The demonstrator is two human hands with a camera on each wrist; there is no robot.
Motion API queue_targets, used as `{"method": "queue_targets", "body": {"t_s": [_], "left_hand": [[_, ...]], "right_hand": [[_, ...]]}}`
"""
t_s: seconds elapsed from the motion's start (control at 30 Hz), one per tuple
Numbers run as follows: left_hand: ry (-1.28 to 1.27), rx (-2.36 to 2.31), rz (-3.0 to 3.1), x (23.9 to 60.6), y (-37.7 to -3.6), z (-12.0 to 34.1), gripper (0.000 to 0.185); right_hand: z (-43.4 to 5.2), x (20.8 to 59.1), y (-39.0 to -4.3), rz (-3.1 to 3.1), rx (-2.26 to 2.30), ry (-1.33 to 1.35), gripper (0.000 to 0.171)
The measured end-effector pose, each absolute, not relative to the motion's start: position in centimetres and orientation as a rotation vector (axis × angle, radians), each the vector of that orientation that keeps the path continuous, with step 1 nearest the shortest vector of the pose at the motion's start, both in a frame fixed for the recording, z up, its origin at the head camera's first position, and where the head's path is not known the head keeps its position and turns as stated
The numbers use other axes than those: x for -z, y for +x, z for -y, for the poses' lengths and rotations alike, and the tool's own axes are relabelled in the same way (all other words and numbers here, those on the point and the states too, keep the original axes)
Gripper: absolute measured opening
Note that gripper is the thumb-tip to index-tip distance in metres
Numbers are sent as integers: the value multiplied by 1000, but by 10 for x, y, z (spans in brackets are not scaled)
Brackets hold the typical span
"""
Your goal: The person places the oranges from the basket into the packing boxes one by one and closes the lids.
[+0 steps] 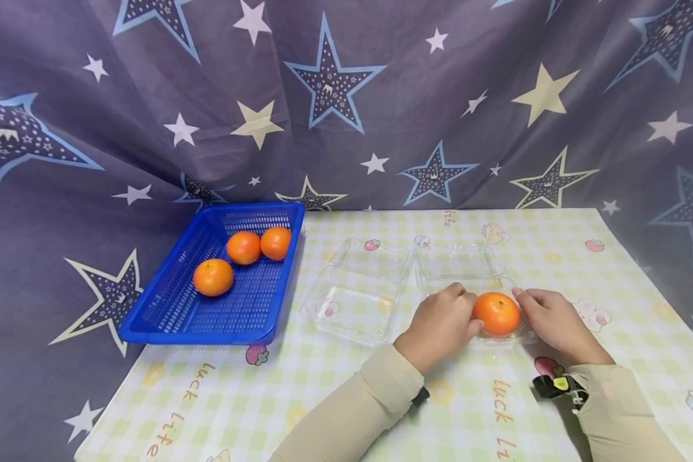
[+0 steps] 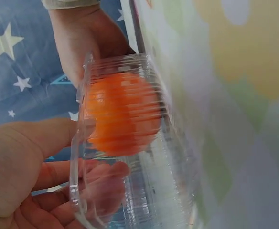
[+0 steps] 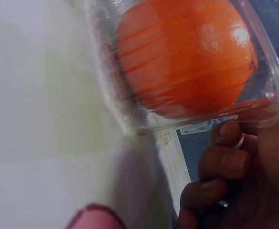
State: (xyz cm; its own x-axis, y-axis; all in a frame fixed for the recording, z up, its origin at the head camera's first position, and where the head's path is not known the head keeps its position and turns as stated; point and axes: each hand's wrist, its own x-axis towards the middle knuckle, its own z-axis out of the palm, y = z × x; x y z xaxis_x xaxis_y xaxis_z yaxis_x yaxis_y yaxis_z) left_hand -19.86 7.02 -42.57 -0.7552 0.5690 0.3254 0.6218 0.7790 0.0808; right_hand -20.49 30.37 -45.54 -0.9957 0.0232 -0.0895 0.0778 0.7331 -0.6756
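An orange (image 1: 496, 314) sits at the front of a clear plastic clamshell box (image 2: 144, 186), whose ridged wall stands before it in both wrist views. My left hand (image 1: 444, 324) is at the fruit's left side, thumb over the rim against it. The curled fingers of that hand show through the plastic, close beside the orange. From the right, my right hand (image 1: 560, 321) holds the box by its edge, its thumb at the rim. In the right wrist view its other fingers (image 3: 223, 162) curl just outside the wall.
Left of this box lies a second open clear clamshell box (image 1: 352, 314). A blue plastic basket (image 1: 265, 333) with three oranges (image 1: 213, 277) stands at the table's left edge. A checked cloth (image 1: 254, 410) covers the table, and a star-patterned curtain (image 1: 346, 154) hangs behind.
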Motion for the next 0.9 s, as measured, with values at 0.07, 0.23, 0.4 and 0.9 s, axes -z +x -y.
{"method": "queue_targets", "body": {"t_s": [0.07, 0.23, 0.4, 0.9], "left_hand": [[-923, 261, 2688, 423, -199, -69, 32], [-891, 248, 2727, 417, -199, -64, 39], [-872, 251, 2740, 414, -201, -58, 44], [-874, 131, 2669, 385, -207, -28, 30]], "right_hand": [[-304, 455, -204, -2866, 1121, 80, 63], [-304, 454, -204, -2848, 1145, 94, 64], [-304, 454, -204, -2851, 1132, 95, 65], [-303, 454, -203, -2843, 1121, 87, 68]]}}
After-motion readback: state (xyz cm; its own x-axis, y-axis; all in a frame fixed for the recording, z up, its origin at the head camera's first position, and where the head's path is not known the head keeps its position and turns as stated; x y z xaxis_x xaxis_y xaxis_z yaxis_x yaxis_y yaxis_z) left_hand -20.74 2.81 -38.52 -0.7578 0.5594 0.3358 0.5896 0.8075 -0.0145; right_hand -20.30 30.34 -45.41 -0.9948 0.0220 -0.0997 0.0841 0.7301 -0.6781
